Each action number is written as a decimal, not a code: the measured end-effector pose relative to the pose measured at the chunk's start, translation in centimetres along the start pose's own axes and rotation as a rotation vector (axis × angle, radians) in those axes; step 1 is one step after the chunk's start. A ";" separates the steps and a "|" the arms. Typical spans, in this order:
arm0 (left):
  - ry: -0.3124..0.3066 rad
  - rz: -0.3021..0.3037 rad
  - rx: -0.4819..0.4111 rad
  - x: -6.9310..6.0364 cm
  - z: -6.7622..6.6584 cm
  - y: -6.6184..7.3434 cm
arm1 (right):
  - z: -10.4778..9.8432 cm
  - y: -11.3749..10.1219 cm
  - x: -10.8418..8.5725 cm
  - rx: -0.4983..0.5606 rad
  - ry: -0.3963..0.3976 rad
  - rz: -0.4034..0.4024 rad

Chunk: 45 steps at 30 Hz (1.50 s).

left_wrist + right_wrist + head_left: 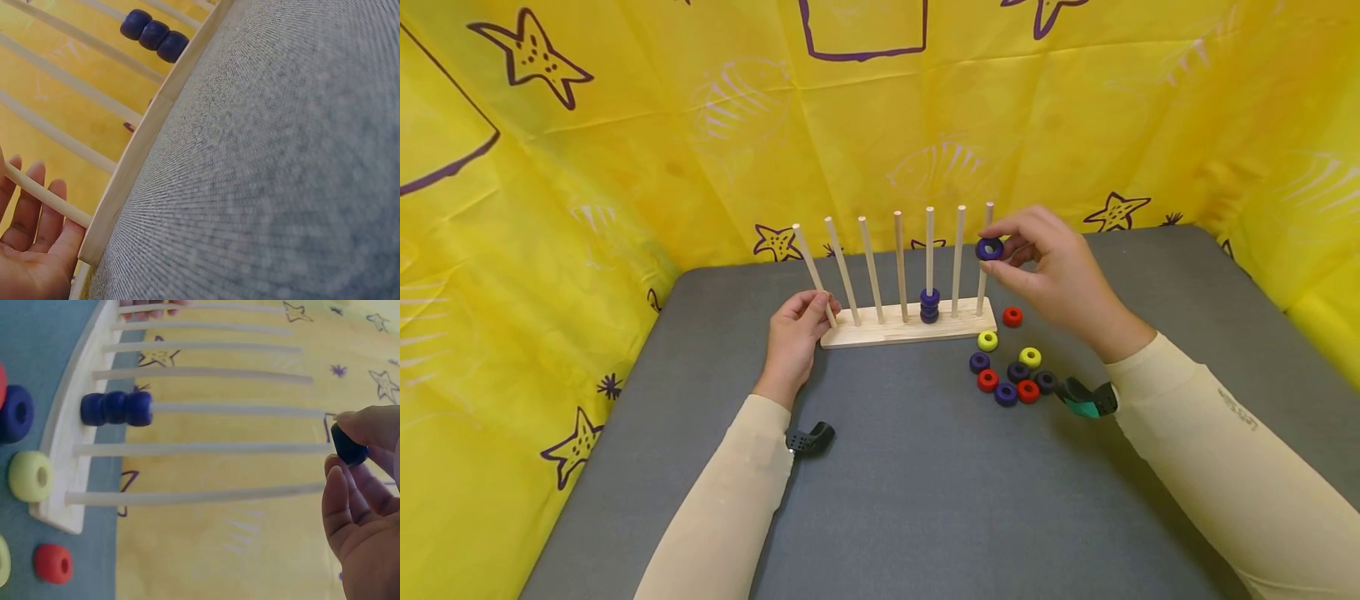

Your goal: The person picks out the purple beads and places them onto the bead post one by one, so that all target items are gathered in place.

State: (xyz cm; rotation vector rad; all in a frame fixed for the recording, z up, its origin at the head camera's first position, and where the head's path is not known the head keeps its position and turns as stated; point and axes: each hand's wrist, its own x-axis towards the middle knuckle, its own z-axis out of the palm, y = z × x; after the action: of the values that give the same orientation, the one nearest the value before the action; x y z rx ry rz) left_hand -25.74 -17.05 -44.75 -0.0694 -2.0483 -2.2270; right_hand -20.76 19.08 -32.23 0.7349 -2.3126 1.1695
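A wooden base (910,332) with several upright pegs stands on the grey table. Three dark blue rings (929,307) are stacked on one peg, right of the middle; the right wrist view shows the same blue stack (116,409). My right hand (1051,271) pinches a blue ring (989,249) between thumb and fingers near the top of the rightmost peg, and the ring (350,445) is off the pegs. My left hand (796,337) holds the leftmost peg near its foot; in the left wrist view the fingers (28,219) lie around that peg (50,198).
Loose rings lie right of and in front of the base: red (1012,317), yellow (987,341), blue (1006,394) and black (1046,382), among others. A yellow patterned cloth (880,125) hangs behind the table (880,483) and at both sides.
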 end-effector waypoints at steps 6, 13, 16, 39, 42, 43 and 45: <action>-0.003 0.006 -0.015 0.0 0.0 0.1 | 0.2 -0.6 1.2 0.023 0.010 -0.011; -0.006 0.007 -0.010 0.1 0.0 0.1 | 0.4 -1.5 2.1 0.024 0.002 0.017; -0.004 0.003 -0.007 0.1 0.0 0.1 | 0.5 -1.7 2.5 0.030 -0.002 0.020; -0.006 -0.010 -0.023 -0.1 0.0 0.2 | 1.0 -2.6 4.8 0.073 -0.001 0.057; -0.011 -0.008 -0.027 0.0 0.0 0.1 | 1.3 -2.6 5.2 0.067 0.002 0.060; -0.012 -0.006 -0.031 0.0 0.0 0.1 | 1.4 -2.6 5.4 0.063 0.001 0.060; -0.014 -0.002 -0.037 0.1 0.0 0.0 | 1.6 -2.5 5.6 0.059 -0.002 0.063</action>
State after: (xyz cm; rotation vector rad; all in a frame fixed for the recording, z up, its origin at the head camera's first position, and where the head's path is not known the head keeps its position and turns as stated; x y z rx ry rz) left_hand -25.82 -17.04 -44.77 -0.0858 -2.0154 -2.2718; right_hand -23.66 15.07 -28.22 0.6892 -2.3268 1.2705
